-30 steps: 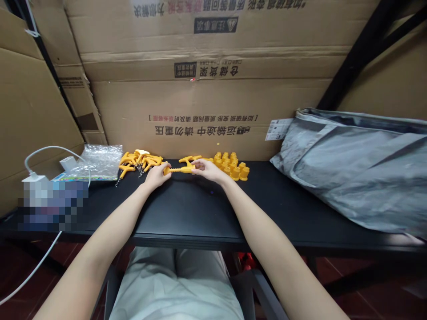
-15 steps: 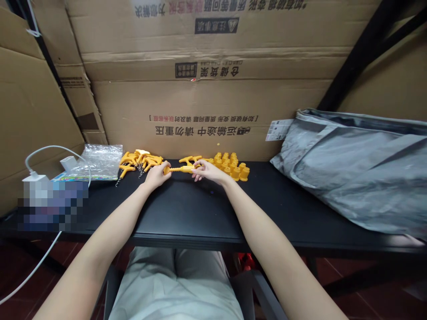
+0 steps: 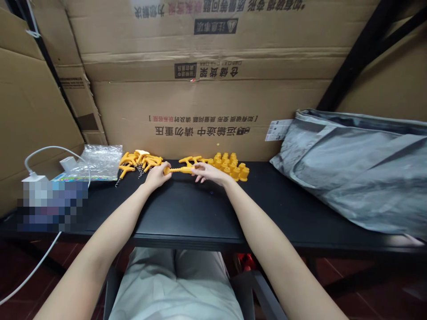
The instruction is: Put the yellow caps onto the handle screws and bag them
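Observation:
A yellow plastic corkscrew part [image 3: 176,170] with a ridged shaft lies level between my hands, just above the black table. My left hand [image 3: 156,176] is closed around its left end. At the thicker right end, the thumb and index finger of my right hand [image 3: 211,172] pinch it, while the other fingers hang loosely curled. Just behind my right hand are several yellow T-shaped handles [image 3: 190,160]. Several yellow cup-shaped pieces [image 3: 235,172] stand in rows to its right. Beyond my left hand lies a heap of yellow-handled corkscrews [image 3: 126,170] with metal spirals showing.
A clear plastic bag [image 3: 103,161] and a white charger [image 3: 35,186] with a cable occupy the left of the black table [image 3: 187,213]. On the right rests a large grey bag [image 3: 353,173]. A cardboard sheet [image 3: 207,98] walls off the back.
Both hands stay in nearly the same place on the corkscrew part. The fingers of my right hand have shifted slightly at its right end.

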`<state>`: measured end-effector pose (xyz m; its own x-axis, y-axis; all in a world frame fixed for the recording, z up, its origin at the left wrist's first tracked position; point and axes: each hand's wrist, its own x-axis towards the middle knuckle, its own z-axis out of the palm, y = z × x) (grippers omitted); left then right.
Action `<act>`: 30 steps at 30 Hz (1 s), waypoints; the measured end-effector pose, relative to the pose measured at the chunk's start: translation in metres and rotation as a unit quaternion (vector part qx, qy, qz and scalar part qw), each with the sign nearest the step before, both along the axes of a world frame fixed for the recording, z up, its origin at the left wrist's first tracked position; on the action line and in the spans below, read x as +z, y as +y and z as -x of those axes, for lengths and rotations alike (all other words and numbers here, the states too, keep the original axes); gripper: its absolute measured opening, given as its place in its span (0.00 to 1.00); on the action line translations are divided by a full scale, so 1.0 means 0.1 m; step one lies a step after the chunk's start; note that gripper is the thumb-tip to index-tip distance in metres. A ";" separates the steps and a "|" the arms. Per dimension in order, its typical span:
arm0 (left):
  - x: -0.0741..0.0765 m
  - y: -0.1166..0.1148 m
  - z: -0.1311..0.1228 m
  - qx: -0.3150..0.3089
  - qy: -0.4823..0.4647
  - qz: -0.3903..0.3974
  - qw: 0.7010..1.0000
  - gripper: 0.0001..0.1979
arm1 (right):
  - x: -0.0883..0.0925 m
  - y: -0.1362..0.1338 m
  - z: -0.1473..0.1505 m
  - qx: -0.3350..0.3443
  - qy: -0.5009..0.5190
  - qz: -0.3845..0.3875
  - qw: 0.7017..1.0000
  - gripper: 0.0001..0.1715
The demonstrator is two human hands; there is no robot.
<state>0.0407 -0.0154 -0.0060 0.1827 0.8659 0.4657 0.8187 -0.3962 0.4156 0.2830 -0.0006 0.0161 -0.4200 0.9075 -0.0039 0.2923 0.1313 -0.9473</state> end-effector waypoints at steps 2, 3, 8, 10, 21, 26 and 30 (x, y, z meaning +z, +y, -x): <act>0.00 0.00 0.00 0.001 0.005 -0.001 1.000 0.11 | 0.00 -0.01 -0.02 0.025 0.010 -0.025 0.999 0.23; 0.00 0.00 0.00 0.001 0.006 -0.003 1.000 0.11 | 0.00 -0.01 -0.02 0.032 0.013 -0.032 0.999 0.22; 0.01 -0.02 -0.01 -0.004 0.006 -0.017 1.000 0.11 | -0.02 0.00 0.06 0.000 0.002 0.007 1.000 0.30; 0.01 -0.03 -0.02 -0.003 0.008 -0.019 1.000 0.11 | -0.03 0.01 0.09 -0.024 -0.014 0.015 1.000 0.35; -0.01 0.00 0.00 -0.005 0.002 -0.014 1.000 0.12 | -0.01 0.01 -0.01 0.000 0.004 -0.078 0.997 0.23; 0.00 -0.01 -0.01 -0.010 -0.002 -0.021 1.000 0.12 | -0.02 0.02 0.04 -0.011 -0.003 -0.072 0.997 0.17; 0.00 -0.02 -0.02 -0.011 0.001 -0.025 1.000 0.12 | -0.02 0.01 0.07 -0.034 -0.020 -0.058 0.998 0.24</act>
<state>0.0425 -0.0178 -0.0056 0.2026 0.8374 0.5076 0.8105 -0.4343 0.3930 0.2763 0.0007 0.0146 -0.3588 0.9293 0.0878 0.3418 0.2184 -0.9140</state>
